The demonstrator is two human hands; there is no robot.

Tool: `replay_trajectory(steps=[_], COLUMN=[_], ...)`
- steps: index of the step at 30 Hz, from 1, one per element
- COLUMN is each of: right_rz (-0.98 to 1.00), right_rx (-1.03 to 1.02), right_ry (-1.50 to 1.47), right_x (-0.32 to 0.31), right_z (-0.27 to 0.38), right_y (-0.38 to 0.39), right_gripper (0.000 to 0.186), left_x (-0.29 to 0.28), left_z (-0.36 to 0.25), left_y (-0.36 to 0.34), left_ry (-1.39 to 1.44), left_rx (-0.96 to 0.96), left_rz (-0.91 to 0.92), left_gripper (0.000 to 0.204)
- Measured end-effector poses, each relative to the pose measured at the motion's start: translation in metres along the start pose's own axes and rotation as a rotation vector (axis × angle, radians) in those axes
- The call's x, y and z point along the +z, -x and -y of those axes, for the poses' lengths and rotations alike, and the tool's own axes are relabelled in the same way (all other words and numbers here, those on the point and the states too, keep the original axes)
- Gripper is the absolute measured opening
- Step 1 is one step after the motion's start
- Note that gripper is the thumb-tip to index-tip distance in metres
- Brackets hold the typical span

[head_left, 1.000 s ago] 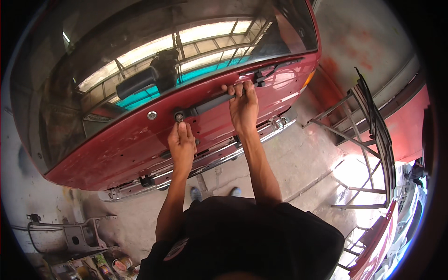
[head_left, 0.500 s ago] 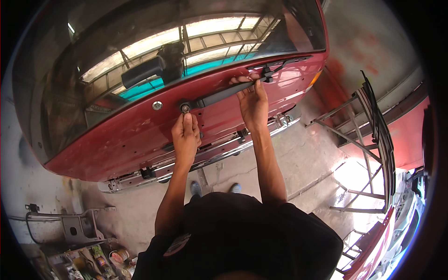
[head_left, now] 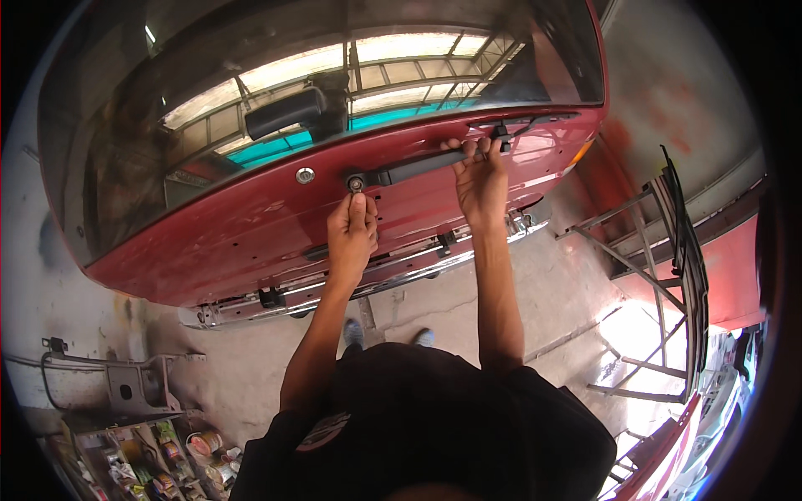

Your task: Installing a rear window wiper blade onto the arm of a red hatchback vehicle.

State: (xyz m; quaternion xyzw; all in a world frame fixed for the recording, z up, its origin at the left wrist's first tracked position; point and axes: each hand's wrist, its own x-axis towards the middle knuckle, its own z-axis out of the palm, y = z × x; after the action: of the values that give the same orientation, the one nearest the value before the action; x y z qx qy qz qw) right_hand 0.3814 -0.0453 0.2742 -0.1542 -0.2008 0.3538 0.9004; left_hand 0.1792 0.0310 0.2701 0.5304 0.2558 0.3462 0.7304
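A black rear wiper arm [head_left: 422, 166] lies across the red tailgate [head_left: 276, 209], just below the glass. At its left end, a bare metal nut sits at the pivot [head_left: 356, 182]. Just beneath it, my left hand [head_left: 352, 238] is closed, thumb up, on what looks like a small wrench [head_left: 358, 194] reaching to the nut; the palm hides most of it. My right hand [head_left: 483, 188] grips the arm near its right end, fingers curled over the top edge. Close by is the blade's black joint [head_left: 500, 134].
A round lock [head_left: 305, 175] sits left of the pivot. The chrome bumper [head_left: 393, 286] runs below the tailgate. At right stands a metal frame stand [head_left: 660, 284] with black trim on it. A crate of cans and bottles [head_left: 159, 459] is at lower left.
The whole view has shifted, so the tailgate appears further right and lower left of centre. My right fingers have curled further over the wiper arm. My left hand stays at the pivot.
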Motion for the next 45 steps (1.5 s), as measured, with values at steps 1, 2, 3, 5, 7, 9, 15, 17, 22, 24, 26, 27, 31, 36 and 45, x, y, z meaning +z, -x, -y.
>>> replay_trajectory(steps=[1, 2, 3, 5, 7, 9, 15, 17, 22, 24, 26, 27, 31, 36, 45], right_rz=[0.0, 0.0, 0.048, 0.009, 0.035, -0.02, -0.184, -0.298, -0.304, -0.145, 0.004, 0.122, 0.224, 0.217, 0.225], right_rx=[-0.066, -0.133, -0.165, -0.169, -0.16, -0.134, -0.09, -0.209, -0.849, -0.893, -0.955, -0.873, -0.805, -0.777, -0.808], right_ry=[0.011, 0.022, -0.018, -0.01, -0.011, -0.008, 0.245, 0.447, 1.377, 1.555, 1.737, 1.799, 1.896, 1.881, 1.842], right_x=[0.001, 0.002, -0.003, -0.001, 0.001, 0.002, 0.019, 0.001, -0.002, 0.024, 0.029, 0.027, 0.021, 0.02, 0.022], right_z=[-0.005, -0.009, -0.014, -0.02, -0.021, -0.015, -0.005, -0.007, 0.006, 0.016, 0.022, 0.022, 0.015, 0.012, 0.01], right_y=[0.002, 0.003, 0.003, 0.001, 0.001, 0.002, 0.015, 0.023, 0.022, 0.018, 0.015, 0.013, 0.012, 0.013, 0.012], right_gripper=[0.028, 0.028, 0.028, 0.029, 0.031, 0.03, 0.021, 0.019, 0.022, 0.021, 0.02, 0.02, 0.017, 0.017, 0.016], left_x=[0.001, 0.002, 0.004, 0.0, -0.007, -0.003, -0.007, -0.006, -0.003, -0.004, -0.005, -0.005, -0.005, -0.035, -0.042], left_z=[0.0, -0.001, 0.0, 0.002, 0.004, 0.004, 0.002, -0.001, 0.004, -0.002, -0.006, -0.007, 0.002, -0.031, -0.086], left_y=[0.0, 0.0, 0.001, 0.0, 0.002, -0.001, -0.001, 0.0, -0.003, -0.001, 0.001, 0.001, 0.008, -0.008, -0.029], left_ry=[0.002, -0.004, -0.009, 0.005, -0.002, -0.006, -0.04, -0.051, 0.004, -0.014, -0.038, -0.047, 0.054, -0.461, -1.224], left_rx=[0.002, -0.002, -0.006, -0.006, -0.022, -0.007, 0.009, 0.006, -0.004, -0.029, -0.039, -0.026, 0.127, 0.162, 0.467], left_rz=[0.003, 0.0, 0.001, 0.022, 0.02, 0.023, 0.023, 0.022, 0.002, 0.004, 0.003, -0.002, -0.002, 0.059, 0.152], left_gripper=[0.036, 0.036, 0.036, 0.036, 0.036, 0.036, 0.036, 0.035, 0.035, 0.035, 0.036, 0.036, 0.038, 0.038, 0.025])
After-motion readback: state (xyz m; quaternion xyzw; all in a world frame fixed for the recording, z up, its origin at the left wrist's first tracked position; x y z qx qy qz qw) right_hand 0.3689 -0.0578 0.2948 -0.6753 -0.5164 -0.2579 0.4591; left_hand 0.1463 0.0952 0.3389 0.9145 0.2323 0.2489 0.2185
